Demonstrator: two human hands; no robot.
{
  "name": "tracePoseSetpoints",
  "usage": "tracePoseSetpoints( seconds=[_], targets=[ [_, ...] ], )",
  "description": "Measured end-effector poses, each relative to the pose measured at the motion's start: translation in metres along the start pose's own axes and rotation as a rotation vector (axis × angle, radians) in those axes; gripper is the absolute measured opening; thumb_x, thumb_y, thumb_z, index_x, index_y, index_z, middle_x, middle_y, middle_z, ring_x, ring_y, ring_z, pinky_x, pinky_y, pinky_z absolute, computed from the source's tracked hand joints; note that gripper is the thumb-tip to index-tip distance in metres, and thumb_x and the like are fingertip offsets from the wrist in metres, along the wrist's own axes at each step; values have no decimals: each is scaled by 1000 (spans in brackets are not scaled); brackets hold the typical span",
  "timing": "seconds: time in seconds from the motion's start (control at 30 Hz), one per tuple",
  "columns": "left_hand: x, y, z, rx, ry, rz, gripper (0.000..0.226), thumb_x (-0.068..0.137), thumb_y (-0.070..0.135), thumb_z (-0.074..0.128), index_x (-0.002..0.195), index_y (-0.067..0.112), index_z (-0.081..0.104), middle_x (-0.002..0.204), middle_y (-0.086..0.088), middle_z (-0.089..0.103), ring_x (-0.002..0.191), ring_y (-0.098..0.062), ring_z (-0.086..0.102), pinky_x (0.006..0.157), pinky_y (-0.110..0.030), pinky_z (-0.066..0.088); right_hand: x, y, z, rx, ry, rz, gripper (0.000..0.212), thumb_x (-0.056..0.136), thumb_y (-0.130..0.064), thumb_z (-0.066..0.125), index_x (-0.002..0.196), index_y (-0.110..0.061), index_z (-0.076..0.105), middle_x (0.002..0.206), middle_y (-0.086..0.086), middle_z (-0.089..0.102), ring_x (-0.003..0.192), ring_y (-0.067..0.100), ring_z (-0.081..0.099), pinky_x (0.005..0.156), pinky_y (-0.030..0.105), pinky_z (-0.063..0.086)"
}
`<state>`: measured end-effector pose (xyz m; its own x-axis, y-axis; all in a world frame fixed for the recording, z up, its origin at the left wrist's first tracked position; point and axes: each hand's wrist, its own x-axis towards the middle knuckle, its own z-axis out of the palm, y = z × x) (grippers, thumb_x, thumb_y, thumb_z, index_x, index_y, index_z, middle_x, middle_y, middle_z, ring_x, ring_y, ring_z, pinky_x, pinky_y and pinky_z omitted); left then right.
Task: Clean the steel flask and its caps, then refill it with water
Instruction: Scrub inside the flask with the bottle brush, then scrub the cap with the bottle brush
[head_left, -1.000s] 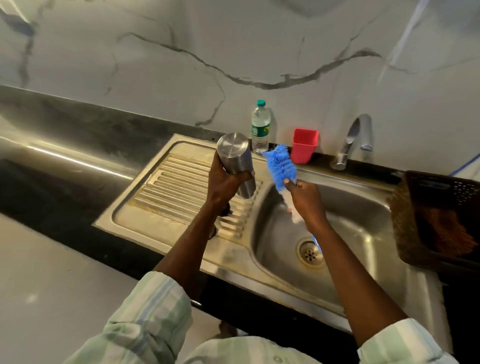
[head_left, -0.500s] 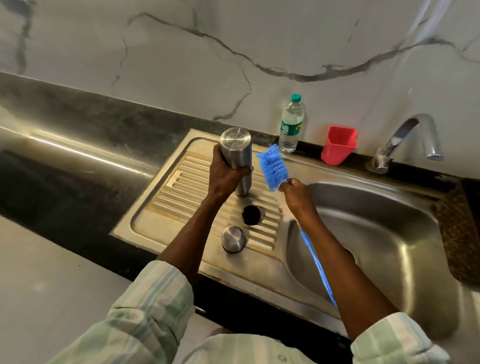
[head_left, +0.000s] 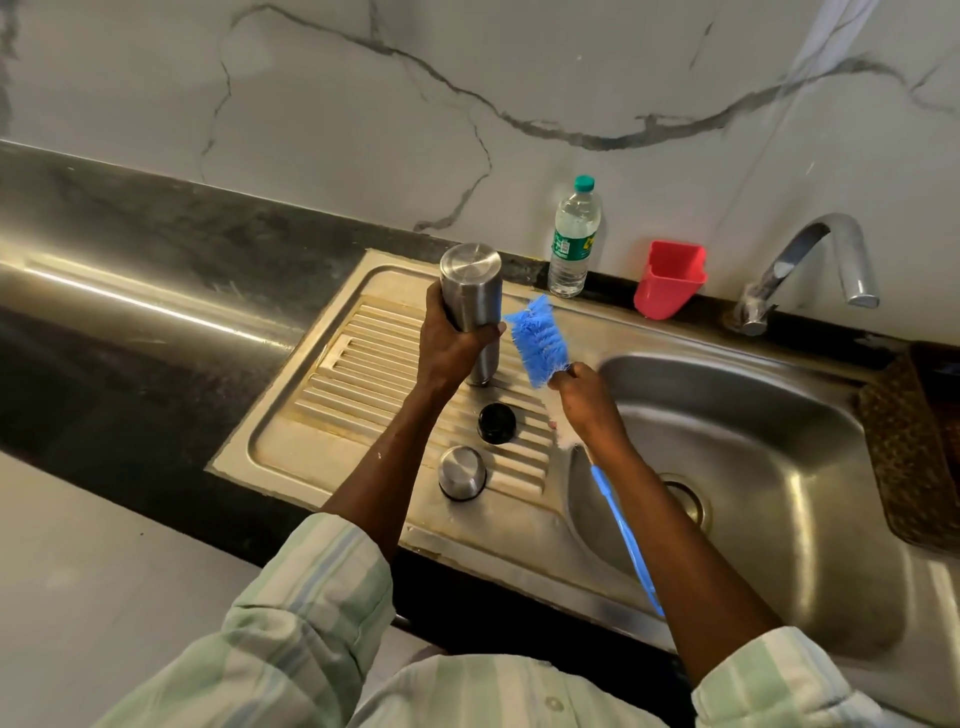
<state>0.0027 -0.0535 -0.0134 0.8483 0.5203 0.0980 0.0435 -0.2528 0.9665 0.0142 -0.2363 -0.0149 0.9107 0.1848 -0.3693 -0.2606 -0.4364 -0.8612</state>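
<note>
My left hand (head_left: 451, 347) grips the steel flask (head_left: 471, 293) upside down over the ribbed drainboard (head_left: 363, 364), its flat base up and its mouth pointing down. My right hand (head_left: 587, 402) holds a blue bottle brush (head_left: 537, 335) just below its bristle head, right beside the flask; the blue handle runs back under my forearm. A black inner cap (head_left: 497, 423) and a steel outer cap (head_left: 462, 472) lie on the drainboard below the flask.
The sink basin (head_left: 753, 452) with its drain lies to the right, the tap (head_left: 810, 270) behind it. A plastic water bottle (head_left: 574, 236) and a red cup (head_left: 670, 278) stand at the wall. A brown basket (head_left: 914, 441) sits at the far right. Dark countertop (head_left: 130, 291) stretches left.
The view has swung left, bringing both caps into sight. My hands moved from over the basin's edge to over the drainboard, still holding flask and brush side by side.
</note>
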Motion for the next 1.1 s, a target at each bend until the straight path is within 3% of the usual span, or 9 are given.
tracePoseSetpoints(
  seconds=[0.17, 0.33, 0.5, 0.63, 0.73, 0.8, 0.87, 0.97, 1.1],
  targets=[
    [-4, -1, 0, -12, -14, 9, 90, 65, 29, 88, 138, 17, 38, 131, -6, 55, 118, -22, 56, 98, -44, 52, -14, -3, -4, -34, 11, -21, 19, 92, -27, 50, 94, -11, 59, 80, 7, 57, 70, 20, 52, 64, 34, 40],
    [-10, -4, -4, 2, -46, 9, 107, 66, 33, 89, 151, 19, 25, 145, -7, 46, 131, -22, 46, 102, -30, 43, -19, 6, -6, -9, -16, -14, 12, 90, -30, 50, 88, -20, 56, 85, 13, 62, 72, 29, 59, 65, 38, 46],
    [-35, -15, -8, 37, -4, -53, 112, 69, 38, 89, 155, 21, 19, 156, -9, 35, 141, -20, 36, 109, -31, 33, -30, 15, -12, -8, -20, -26, 13, 85, -33, 53, 91, -22, 56, 87, 9, 64, 77, 33, 65, 71, 50, 55],
    [-70, -23, -9, -15, 67, -115, 98, 75, 46, 81, 153, 19, 27, 151, -9, 40, 135, -17, 42, 108, -32, 37, -44, 27, -17, -2, -38, -23, 25, 75, -37, 56, 94, -21, 51, 91, 7, 63, 84, 36, 65, 76, 54, 56],
    [-97, -30, -10, -30, 160, -150, 73, 86, 40, 73, 146, 15, 40, 141, -8, 51, 128, -17, 49, 107, -36, 42, -55, 35, -22, -8, -104, -19, 24, 73, -36, 57, 91, -23, 48, 94, 15, 64, 84, 39, 65, 74, 54, 55],
    [-115, -36, -11, 3, 198, -177, 55, 91, 37, 69, 137, 13, 50, 133, -6, 57, 124, -17, 54, 107, -42, 44, -62, 40, -27, -1, -154, -22, 19, 79, -28, 59, 93, -22, 49, 96, 15, 64, 77, 33, 63, 70, 49, 54],
    [-133, -43, -12, 53, 210, -210, 50, 92, 37, 68, 133, 12, 55, 132, -4, 59, 123, -16, 54, 106, -43, 45, -68, 47, -32, -1, -231, -40, 23, 85, -17, 62, 105, -18, 50, 96, 8, 62, 74, 19, 60, 64, 33, 51],
    [-155, -53, -13, 151, 174, -223, 64, 86, 34, 75, 140, 12, 49, 140, -5, 54, 127, -14, 49, 107, -37, 43, -75, 56, -40, -76, -325, -120, 46, 82, -4, 66, 123, -15, 47, 103, 0, 59, 84, 10, 59, 66, 16, 48],
    [-173, -63, -6, 257, 116, -259, 88, 76, 28, 85, 147, 11, 37, 148, -11, 45, 132, -21, 45, 111, -35, 39, -83, 68, -50, -63, -393, -192, 60, 81, 0, 67, 134, -20, 50, 115, 4, 64, 99, 15, 65, 82, 25, 53]
  ],
)
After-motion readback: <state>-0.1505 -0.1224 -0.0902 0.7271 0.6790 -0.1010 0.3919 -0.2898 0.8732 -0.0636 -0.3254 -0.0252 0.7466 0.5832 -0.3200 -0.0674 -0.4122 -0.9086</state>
